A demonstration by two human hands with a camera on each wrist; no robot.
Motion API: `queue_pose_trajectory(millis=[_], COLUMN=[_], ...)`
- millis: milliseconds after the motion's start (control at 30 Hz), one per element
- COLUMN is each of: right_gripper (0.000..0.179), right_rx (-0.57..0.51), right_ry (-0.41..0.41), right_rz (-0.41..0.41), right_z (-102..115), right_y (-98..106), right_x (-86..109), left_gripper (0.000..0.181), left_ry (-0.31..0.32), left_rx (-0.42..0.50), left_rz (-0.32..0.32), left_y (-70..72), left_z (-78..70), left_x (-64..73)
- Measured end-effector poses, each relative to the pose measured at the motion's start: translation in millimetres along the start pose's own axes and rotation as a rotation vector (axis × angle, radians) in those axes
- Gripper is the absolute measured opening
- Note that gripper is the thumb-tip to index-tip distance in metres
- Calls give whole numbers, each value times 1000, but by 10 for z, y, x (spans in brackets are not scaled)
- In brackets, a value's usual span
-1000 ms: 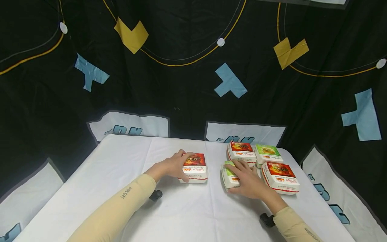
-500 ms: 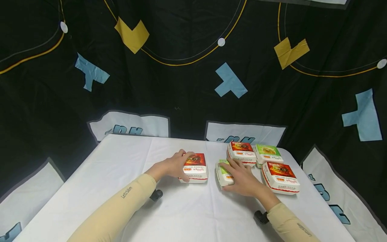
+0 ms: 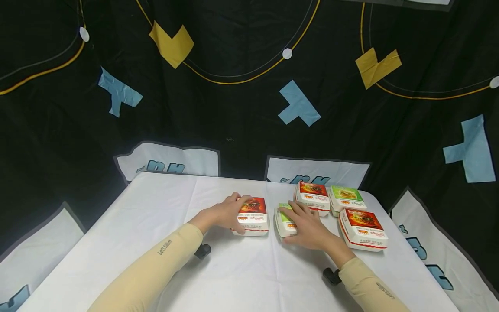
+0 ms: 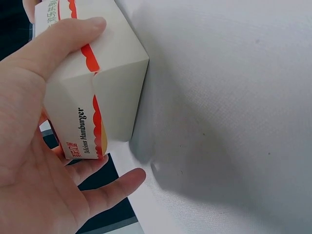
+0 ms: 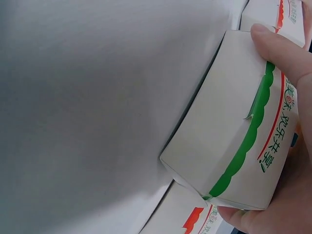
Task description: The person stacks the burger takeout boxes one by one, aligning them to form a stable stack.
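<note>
On white cloth, the left hand gripped a red-topped cardboard box, the right hand a green-topped one. Positioning probably awaited alignment.

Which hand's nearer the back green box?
Right. The right hand is in front and left of the back green box; the left hand, holding a red box, is farther left.

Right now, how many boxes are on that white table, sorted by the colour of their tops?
Red-topped boxes: 3, one of them held by the left hand
Green-topped boxes: 2, one of them held by the right hand
Total: 5
</note>
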State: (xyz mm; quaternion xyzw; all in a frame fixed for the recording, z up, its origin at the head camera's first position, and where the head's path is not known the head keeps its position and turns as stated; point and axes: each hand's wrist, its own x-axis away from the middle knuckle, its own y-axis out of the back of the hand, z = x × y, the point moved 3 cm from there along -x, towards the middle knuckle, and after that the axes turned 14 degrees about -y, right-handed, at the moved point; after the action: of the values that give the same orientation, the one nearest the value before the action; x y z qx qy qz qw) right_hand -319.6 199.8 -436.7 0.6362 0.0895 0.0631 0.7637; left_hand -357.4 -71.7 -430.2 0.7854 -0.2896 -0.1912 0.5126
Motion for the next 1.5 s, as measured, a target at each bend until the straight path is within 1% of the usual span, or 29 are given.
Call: queue_pose_trajectory(millis=[367,567,733,1000,1133,1333,1500], right_gripper=[95,104,100,94,95,96,95], right_rx=[-12,4,14,-29,-43,-76,-92], right_ry=[-23,4,18,14,6,23,28], right_rz=[48,81,75,67,60,32,19], right_z=[42,53,58,58,51,44,44], right_y=[33,73,84,69,75,100,111], right_x=[-25,-30,-26,-40,-39,-34,-46], left_gripper=[102,101,101,102,103,103,103], left_ry=[11,6,8,4,3,-9,-3], left_rx=[5,12,5,2,8,2,0], left_rz=[5,9,12,11,8,3,4], left_y=[4,-7,-6,-1,-10,-3,1], left_z=[5,17,16,10,12,-1,-11], left_x=[0,-4,-11,-14,-13,-6,-6])
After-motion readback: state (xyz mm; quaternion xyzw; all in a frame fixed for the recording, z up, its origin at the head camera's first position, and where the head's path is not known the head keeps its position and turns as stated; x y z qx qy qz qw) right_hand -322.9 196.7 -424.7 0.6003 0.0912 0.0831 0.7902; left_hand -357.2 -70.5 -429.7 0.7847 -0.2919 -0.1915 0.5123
